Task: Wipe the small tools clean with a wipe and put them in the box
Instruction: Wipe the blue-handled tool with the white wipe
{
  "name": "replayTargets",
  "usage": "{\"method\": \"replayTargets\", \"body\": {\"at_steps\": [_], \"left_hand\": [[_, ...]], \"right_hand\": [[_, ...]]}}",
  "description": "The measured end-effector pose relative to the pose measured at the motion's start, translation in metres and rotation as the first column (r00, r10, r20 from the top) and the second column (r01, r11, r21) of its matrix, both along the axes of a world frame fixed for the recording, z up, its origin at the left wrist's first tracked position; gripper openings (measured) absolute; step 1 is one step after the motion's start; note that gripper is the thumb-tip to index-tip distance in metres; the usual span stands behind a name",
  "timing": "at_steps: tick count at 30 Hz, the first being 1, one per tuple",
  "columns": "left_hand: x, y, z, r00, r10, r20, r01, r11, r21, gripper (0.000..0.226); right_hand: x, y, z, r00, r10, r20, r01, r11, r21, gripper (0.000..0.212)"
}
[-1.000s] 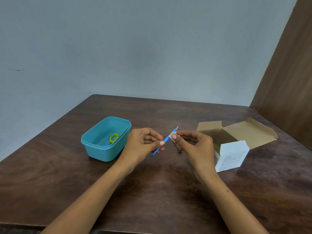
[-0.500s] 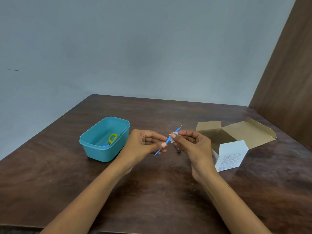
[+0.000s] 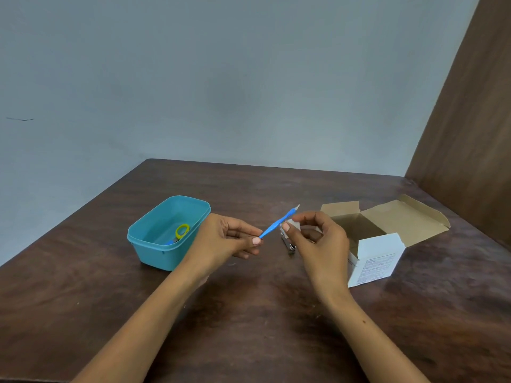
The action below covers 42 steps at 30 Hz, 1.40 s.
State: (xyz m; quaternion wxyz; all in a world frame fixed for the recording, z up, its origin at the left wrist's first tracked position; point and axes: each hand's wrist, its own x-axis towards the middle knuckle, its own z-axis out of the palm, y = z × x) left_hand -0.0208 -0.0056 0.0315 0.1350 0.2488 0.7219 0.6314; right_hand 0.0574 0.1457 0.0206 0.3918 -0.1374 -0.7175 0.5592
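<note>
Two hands hold a thin blue tool (image 3: 277, 224) and a white wipe (image 3: 291, 225) above the brown table (image 3: 249, 313), just right of frame centre.

The left hand (image 3: 226, 240) pinches the tool's lower end between thumb and curled fingers, so the tool slants up to the right. The right hand (image 3: 318, 241) pinches the wipe beside the tool's middle; whether wipe and tool touch is unclear. A small metal tool (image 3: 289, 244) lies on the table between the hands. The teal box (image 3: 166, 236), left of centre, holds a yellow ring-shaped item (image 3: 182, 230). An open cardboard carton (image 3: 381, 239) stands at right.
</note>
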Motion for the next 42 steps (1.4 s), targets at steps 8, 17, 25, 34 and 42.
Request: {"method": "replayTargets", "body": {"at_steps": [8,17,25,34,42], "left_hand": [[0.001,0.0,0.002,0.999,-0.013,-0.033,0.012,1.0,-0.022,0.02],[0.001,-0.002,0.004,0.991,-0.048,-0.121,0.047,0.999,-0.007,0.021],[-0.002,-0.003,0.004,0.988,-0.048,-0.147,0.045,0.999,-0.025,0.017],[-0.005,-0.006,0.008,0.986,-0.016,-0.168,0.013,1.0,-0.02,0.015],[-0.003,-0.002,0.005,0.979,-0.014,-0.204,0.017,1.0,0.012,0.017]], "right_hand": [[0.0,-0.008,0.001,0.988,0.151,0.004,-0.149,0.966,0.21,0.019],[-0.005,0.001,-0.007,0.996,0.064,0.063,-0.09,0.683,0.725,0.019],[-0.002,0.001,-0.002,0.998,-0.062,0.032,0.005,0.518,0.855,0.012],[-0.007,0.01,-0.007,0.988,-0.149,0.044,0.043,0.533,0.845,0.009],[-0.01,0.0,-0.007,0.999,-0.045,0.011,0.012,0.479,0.878,0.007]]}}
